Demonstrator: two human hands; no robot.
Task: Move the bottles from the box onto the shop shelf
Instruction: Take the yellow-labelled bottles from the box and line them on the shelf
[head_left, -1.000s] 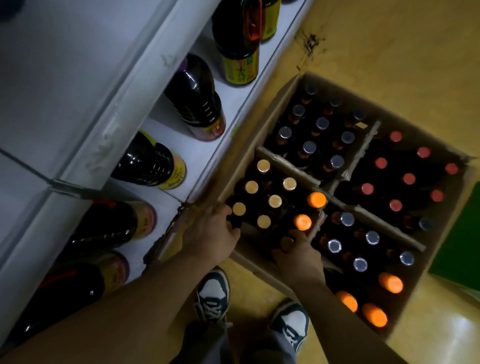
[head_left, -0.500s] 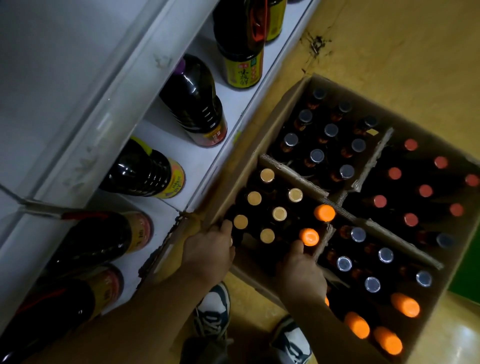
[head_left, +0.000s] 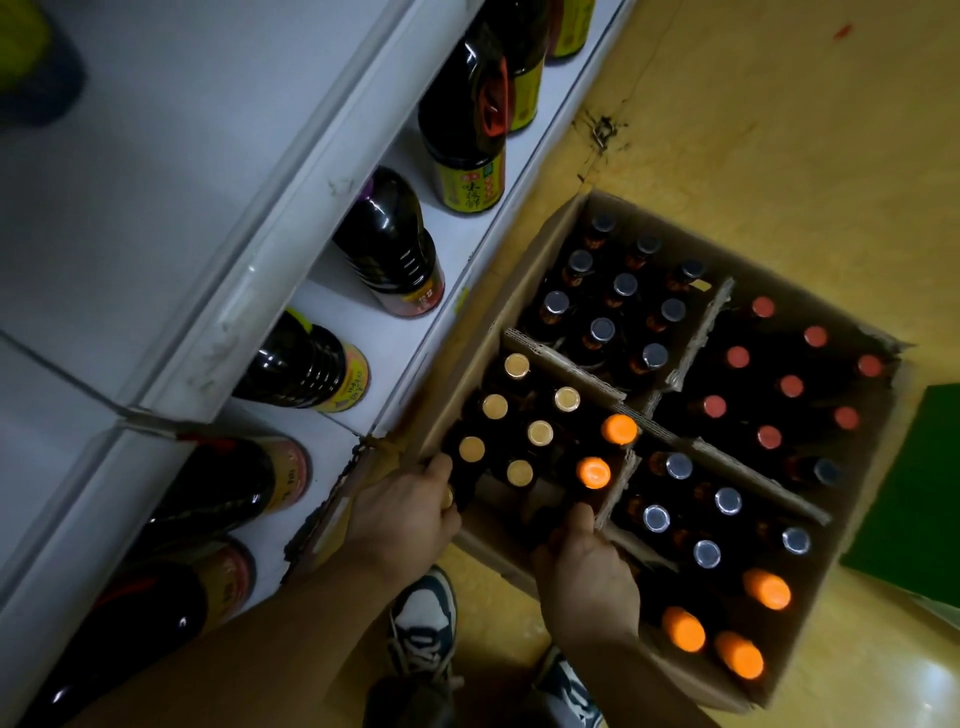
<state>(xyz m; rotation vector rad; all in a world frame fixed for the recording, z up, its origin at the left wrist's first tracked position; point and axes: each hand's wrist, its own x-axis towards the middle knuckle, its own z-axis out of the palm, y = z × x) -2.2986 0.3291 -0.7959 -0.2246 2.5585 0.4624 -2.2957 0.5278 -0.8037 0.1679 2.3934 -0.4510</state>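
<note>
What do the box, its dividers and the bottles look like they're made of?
Box: matt brown cardboard, with frayed edges. Dividers: corrugated cardboard; the fluting shows along their top edges. Bottles: dark and glossy, glass or plastic, I cannot tell which; the gold caps shine like metal.

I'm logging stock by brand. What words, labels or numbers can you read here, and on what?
"味极鲜", probably: yellow label of the tall bottle on the shelf.
The other shelf labels: too blurred to read.
Lettering on the shoe: too blurred.
On the box and caps: no text visible.
</note>
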